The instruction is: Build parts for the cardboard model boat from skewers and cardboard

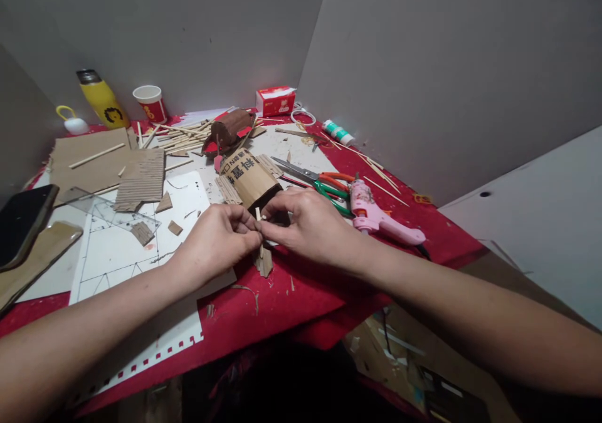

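Far left, a phone lies near a white sheet with ruled lines, cardboard scraps on top, over a red cloth enclosed by grey panels. At centre, the left hand pinches a short wooden stick just in front of a cardboard box; the right hand's fingertips meet there, gripping or merely touching, cannot tell. Rightward, a pink glue gun lies on the cloth.

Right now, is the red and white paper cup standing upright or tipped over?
The paper cup is upright: its open white rim faces up, above the red body. Whether it holds anything, I cannot tell.
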The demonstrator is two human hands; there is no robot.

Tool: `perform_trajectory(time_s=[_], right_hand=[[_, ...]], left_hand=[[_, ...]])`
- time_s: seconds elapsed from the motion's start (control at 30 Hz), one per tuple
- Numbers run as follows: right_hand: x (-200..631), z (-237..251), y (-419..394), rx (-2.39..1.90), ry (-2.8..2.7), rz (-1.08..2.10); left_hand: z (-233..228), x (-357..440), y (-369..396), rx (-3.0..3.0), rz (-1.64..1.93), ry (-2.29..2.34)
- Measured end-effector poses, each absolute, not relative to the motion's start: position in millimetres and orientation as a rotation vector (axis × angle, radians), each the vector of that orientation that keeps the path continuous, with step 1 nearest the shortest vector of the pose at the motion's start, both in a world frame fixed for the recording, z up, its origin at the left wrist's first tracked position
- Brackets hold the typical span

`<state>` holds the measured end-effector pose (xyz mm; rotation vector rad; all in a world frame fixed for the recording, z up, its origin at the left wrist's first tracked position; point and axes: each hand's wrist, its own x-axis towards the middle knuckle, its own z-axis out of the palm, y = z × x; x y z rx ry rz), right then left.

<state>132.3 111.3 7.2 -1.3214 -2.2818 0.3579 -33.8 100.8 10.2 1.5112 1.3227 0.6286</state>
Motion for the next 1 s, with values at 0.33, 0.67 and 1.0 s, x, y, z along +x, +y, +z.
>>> perform_trajectory(time_s=[0.33, 0.67, 1.0], right_hand=[[129, 4, 113, -1.364, -2.271, 0.305], [145, 17, 104, -1.269, -2.400, 0.313], [156, 4, 98, -1.214, -2.563, -0.024]], left_hand=[[3, -31, 95, 1.480, 0.743, 1.328], [2, -31, 93, 1.485, 0.791, 1.311], [2, -31, 89, 1.542, 0.782, 1.384]])
